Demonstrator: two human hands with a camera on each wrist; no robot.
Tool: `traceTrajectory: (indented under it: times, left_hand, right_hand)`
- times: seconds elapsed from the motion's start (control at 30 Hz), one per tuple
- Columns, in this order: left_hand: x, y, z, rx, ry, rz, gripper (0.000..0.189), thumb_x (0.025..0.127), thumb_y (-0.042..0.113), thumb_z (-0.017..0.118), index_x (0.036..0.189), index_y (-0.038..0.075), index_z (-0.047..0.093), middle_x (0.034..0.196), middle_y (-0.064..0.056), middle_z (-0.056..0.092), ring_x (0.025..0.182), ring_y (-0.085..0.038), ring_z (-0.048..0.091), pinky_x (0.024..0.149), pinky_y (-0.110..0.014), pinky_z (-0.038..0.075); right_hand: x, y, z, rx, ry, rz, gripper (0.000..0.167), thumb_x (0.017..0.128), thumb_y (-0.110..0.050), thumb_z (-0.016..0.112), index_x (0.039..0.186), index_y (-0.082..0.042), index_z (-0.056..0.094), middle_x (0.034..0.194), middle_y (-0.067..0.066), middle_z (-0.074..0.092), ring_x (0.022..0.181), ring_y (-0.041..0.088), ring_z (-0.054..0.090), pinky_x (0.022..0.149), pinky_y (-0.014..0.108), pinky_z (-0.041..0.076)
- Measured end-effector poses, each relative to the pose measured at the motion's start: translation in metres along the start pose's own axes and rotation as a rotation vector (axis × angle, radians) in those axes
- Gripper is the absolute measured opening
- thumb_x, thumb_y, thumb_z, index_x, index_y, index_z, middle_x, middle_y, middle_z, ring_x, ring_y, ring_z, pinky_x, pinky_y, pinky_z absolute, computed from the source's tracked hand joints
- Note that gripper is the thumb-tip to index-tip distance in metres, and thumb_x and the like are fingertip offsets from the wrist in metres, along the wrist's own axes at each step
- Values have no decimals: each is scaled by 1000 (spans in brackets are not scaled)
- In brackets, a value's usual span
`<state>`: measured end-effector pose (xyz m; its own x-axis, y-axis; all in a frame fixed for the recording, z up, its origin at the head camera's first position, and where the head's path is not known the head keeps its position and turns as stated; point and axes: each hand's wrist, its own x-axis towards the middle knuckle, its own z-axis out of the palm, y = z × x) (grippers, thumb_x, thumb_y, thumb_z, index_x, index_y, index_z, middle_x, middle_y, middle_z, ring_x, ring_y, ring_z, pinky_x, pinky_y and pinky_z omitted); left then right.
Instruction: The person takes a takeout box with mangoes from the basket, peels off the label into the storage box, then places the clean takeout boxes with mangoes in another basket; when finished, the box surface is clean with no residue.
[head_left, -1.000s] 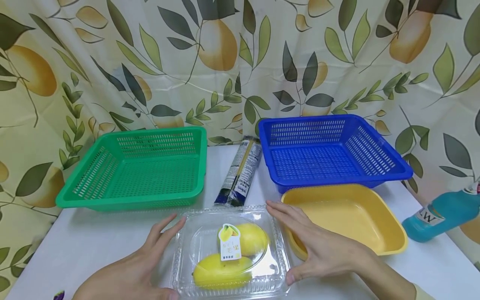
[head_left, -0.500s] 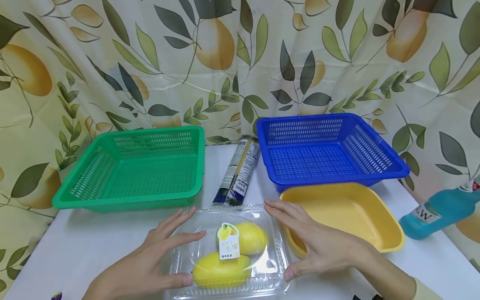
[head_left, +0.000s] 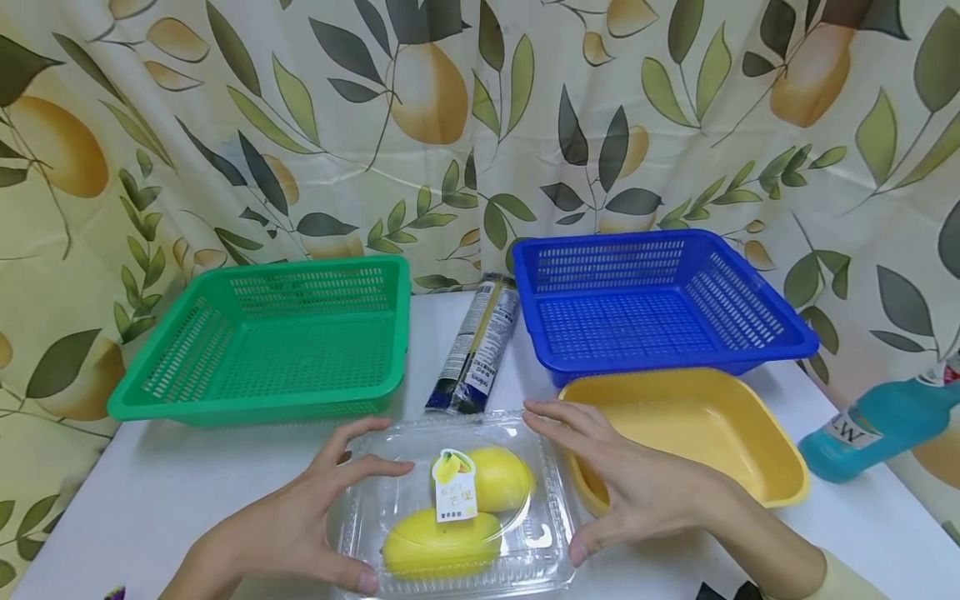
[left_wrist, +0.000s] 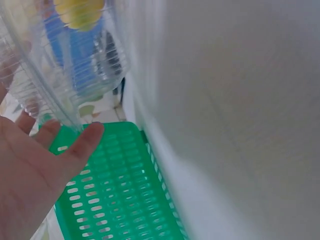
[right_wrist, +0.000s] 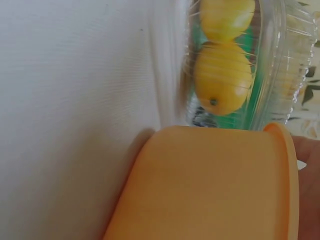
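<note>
A clear plastic clamshell box (head_left: 360,492) stands on the white table at front centre, lid down. Inside lie two yellow mangoes (head_left: 441,542) (right_wrist: 222,77), and a white mango label (head_left: 454,493) sticks to the lid. My left hand (head_left: 292,517) spreads at its left side, index finger and thumb reaching over the lid. In the left wrist view, this hand's fingertips (left_wrist: 92,130) are right at the box's edge. My right hand (head_left: 637,483) spans the right side, fingertips at the far corner and thumb at the near one. Its fingers are mostly straight.
Behind stand a green basket (head_left: 262,408) at left and a blue basket (head_left: 675,367) at right. A dark packet (head_left: 476,346) lies between them. A yellow basin (head_left: 765,442) sits close beside the right hand; a blue bottle (head_left: 870,425) lies tilted at far right.
My left hand has moved right, from the box's left edge to partly over its lid. The right hand keeps its place at the right side, and the box has barely moved.
</note>
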<state>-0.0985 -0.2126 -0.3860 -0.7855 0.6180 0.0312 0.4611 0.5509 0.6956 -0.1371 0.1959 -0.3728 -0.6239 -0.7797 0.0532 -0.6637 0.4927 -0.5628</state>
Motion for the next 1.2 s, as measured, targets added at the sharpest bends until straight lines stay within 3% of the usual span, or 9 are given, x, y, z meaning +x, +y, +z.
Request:
traceTrajectory:
  times: [0.13, 0.23, 0.53, 0.73, 0.97, 1.2]
  left_hand:
    - [-1, 2, 1, -7, 23, -16, 88, 68, 57, 92, 146, 41, 53, 169, 7, 7, 149, -41, 19, 97, -77, 40]
    - [-2, 1, 2, -12, 35, -27, 86, 68, 57, 91, 144, 43, 54, 170, 9, 6, 152, -36, 15, 100, -77, 38]
    - [0, -1, 4, -11, 20, -31, 82, 70, 57, 90, 143, 44, 54, 169, 10, 8, 149, -39, 18, 97, -79, 39]
    - [0, -1, 4, -10, 18, -54, 84, 69, 59, 90, 144, 43, 54, 169, 11, 8, 150, -37, 18, 98, -78, 39]
    - [1, -3, 4, -14, 28, -31, 86, 69, 57, 91, 146, 42, 53, 170, 9, 7, 151, -37, 17, 100, -76, 39]
    - [-1, -4, 4, -26, 32, -21, 86, 70, 55, 91, 146, 40, 53, 170, 9, 6, 152, -37, 15, 100, -77, 38]
  right_hand:
    - [4, -1, -2, 32, -5, -8, 112, 80, -80, 64, 166, -26, 17, 172, -1, 10, 156, 30, 14, 107, 69, 40]
    - [7, -3, -2, 57, -11, 10, 106, 82, -73, 70, 166, -31, 18, 172, -4, 10, 156, 30, 13, 107, 72, 38]
    - [16, -14, 2, -13, 34, -8, 96, 83, -54, 80, 161, -41, 26, 169, -11, 20, 155, 22, 17, 111, 67, 39]
    - [26, -17, 5, -102, 65, -61, 85, 87, -60, 73, 159, -38, 34, 168, -13, 25, 155, 20, 20, 112, 63, 40]
    - [43, -21, 4, -78, 77, -117, 78, 89, -51, 75, 157, -35, 40, 166, -14, 28, 155, 22, 20, 113, 66, 36]
    - [59, -30, 2, -113, 71, -186, 73, 90, -51, 74, 155, -34, 44, 165, -17, 29, 155, 17, 18, 117, 60, 34]
